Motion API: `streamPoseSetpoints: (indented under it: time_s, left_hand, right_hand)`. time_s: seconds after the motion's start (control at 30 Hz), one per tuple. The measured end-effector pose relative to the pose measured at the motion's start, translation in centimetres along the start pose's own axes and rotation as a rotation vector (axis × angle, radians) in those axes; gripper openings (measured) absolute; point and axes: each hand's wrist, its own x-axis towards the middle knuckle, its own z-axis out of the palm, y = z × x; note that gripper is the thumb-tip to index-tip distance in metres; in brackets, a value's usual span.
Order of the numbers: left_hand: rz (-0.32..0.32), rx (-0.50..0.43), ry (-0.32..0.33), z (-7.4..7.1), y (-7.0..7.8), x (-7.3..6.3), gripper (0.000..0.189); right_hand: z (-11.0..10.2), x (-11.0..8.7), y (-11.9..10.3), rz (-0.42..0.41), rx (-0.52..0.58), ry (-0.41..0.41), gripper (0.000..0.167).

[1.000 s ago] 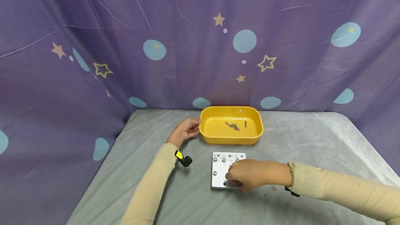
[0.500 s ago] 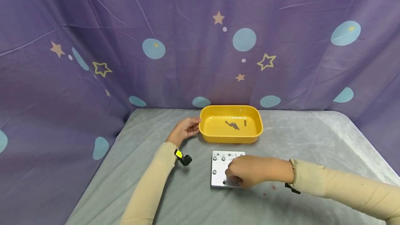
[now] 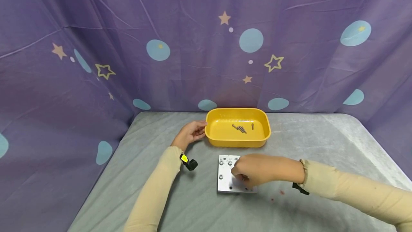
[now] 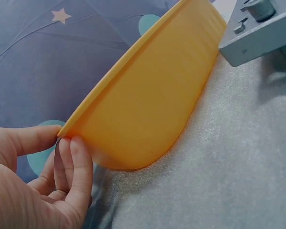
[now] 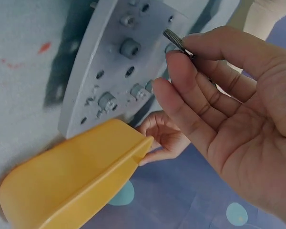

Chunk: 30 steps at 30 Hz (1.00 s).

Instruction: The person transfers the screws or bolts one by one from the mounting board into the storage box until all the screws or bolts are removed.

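My left hand [image 3: 192, 133] pinches the left rim of a yellow plastic bin [image 3: 238, 144], thumb above the lip and fingers below it, as the left wrist view shows. Between thumb and fingertips, my right hand [image 5: 229, 90] holds a small threaded screw [image 5: 172, 38], its threaded end pointing out. That hand is over a silver metal plate [image 3: 226, 184] and hides the plate's right part in the head view. Socket-head screws [image 5: 130, 48] stand in several of the plate's holes; other holes show dark.
Several loose screws [image 3: 240, 129] lie inside the bin, behind the plate. A grey cloth [image 3: 309, 142] covers the table, with small red marks [image 3: 281, 192] right of the plate. A purple curtain [image 3: 199, 46] hangs along the back.
My right hand has moved slightly toward the back over the plate, baring the plate's front right corner. The left hand stays at the bin's rim.
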Motion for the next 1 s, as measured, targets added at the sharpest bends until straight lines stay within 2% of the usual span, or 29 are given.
streamPoseSetpoints:
  time_s: [0.27,0.53,0.7,0.87,1.0]
  left_hand:
    - [0.006,0.0,0.001,-0.2,-0.1,0.1,0.043]
    - [-0.007,-0.001,0.018,-0.1,-0.3,-0.1,0.044]
    - [-0.012,0.004,0.024,-0.1,-0.2,-0.3,0.045]
    - [-0.009,-0.001,0.032,0.0,-0.1,-0.2,0.042]
    - [-0.005,-0.006,0.032,0.0,0.0,-0.1,0.031]
  right_hand:
    - [-0.9,-0.1,0.5,-0.005,-0.044,0.088,0.023]
    - [-1.4,-0.1,0.9,-0.066,-0.146,0.262,0.024]
    - [-1.6,0.0,1.2,-0.118,-0.225,0.401,0.024]
    - [-1.8,0.4,1.6,-0.225,-0.35,0.618,0.015]
    - [-2.2,0.7,2.2,-0.285,-0.386,0.759,0.013]
